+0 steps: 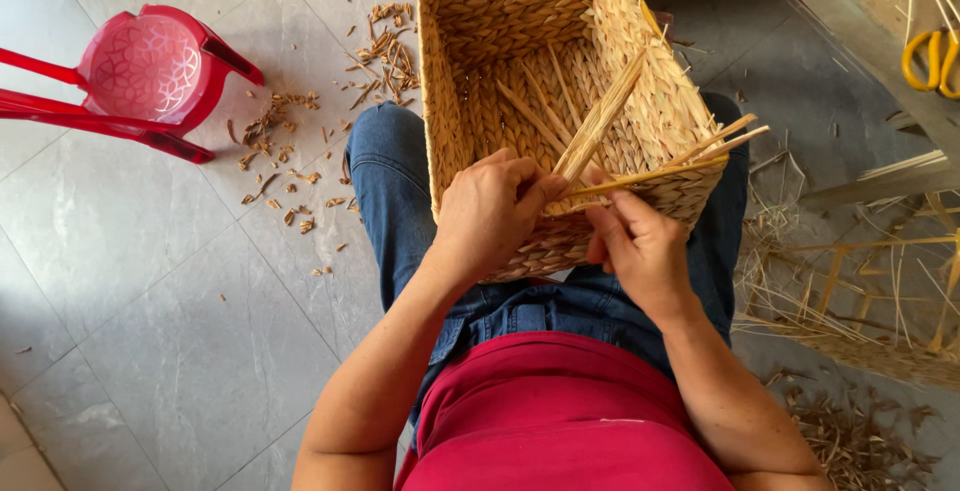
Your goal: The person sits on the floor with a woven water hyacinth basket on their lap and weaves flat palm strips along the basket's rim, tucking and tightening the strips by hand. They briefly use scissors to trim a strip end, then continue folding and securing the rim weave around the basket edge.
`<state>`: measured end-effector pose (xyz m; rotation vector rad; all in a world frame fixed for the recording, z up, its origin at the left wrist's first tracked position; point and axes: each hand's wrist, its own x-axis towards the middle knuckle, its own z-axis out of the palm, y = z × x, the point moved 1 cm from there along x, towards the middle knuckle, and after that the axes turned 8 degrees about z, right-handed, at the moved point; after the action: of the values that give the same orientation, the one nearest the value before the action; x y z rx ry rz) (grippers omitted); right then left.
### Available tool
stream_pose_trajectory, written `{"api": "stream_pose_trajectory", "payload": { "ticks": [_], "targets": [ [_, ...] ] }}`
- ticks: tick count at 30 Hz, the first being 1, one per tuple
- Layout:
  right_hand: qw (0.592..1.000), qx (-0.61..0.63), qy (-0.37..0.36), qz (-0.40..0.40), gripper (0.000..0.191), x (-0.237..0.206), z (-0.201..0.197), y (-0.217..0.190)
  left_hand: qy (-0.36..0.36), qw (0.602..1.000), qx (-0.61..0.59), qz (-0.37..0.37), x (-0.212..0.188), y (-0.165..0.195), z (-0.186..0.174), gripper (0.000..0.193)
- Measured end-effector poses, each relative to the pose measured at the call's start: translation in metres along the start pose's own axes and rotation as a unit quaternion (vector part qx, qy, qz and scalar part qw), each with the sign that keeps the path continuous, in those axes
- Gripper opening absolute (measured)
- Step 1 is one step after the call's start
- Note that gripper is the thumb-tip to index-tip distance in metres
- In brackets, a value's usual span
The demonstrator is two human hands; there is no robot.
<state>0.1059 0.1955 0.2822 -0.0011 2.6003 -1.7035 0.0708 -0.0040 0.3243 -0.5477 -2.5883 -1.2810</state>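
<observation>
Woven straw basket [560, 101] rests on lap, near rim toward the body. Left hand [490, 213] fingers pinch a bundle of straw strands [600, 116] at the rim; right hand [640, 251] fingers pinch flat strands [690, 159] there too. Red stool [145, 71] on floor [150, 301], left.

Left hand [492, 213]: fingers curled, thumb pinched inward. Right hand [640, 246]: fingers pinched, raised. Both forearms are bent inward, bare.

A home craft corner for basket weaving, worked seated on a grey tiled floor [150, 281]. Left of the hands, brown straw trimmings [290, 141] litter the tiles by a red plastic stool [150, 71]; right of them lie loose pale reeds [860, 281] and yellow-handled scissors [935, 61].
</observation>
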Motion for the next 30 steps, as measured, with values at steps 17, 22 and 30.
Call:
{"api": "stream_pose_trajectory", "payload": {
  "ticks": [17, 22, 30],
  "targets": [
    [0.994, 0.072, -0.055, 0.062, 0.016, 0.007, -0.006, 0.01, -0.071, 0.985, 0.017, 0.158, -0.011, -0.01, -0.007, 0.026],
    [0.976, 0.142, -0.104, 0.131, 0.015, 0.007, -0.023, 0.002, 0.002, 0.98, 0.085, 0.179, -0.021, -0.003, -0.001, 0.023],
    [0.966, -0.18, 0.051, -0.176, 0.018, -0.02, -0.029, -0.055, 0.103, 0.957, 0.124, 0.243, -0.028, 0.002, 0.007, 0.035]
  ]
}}
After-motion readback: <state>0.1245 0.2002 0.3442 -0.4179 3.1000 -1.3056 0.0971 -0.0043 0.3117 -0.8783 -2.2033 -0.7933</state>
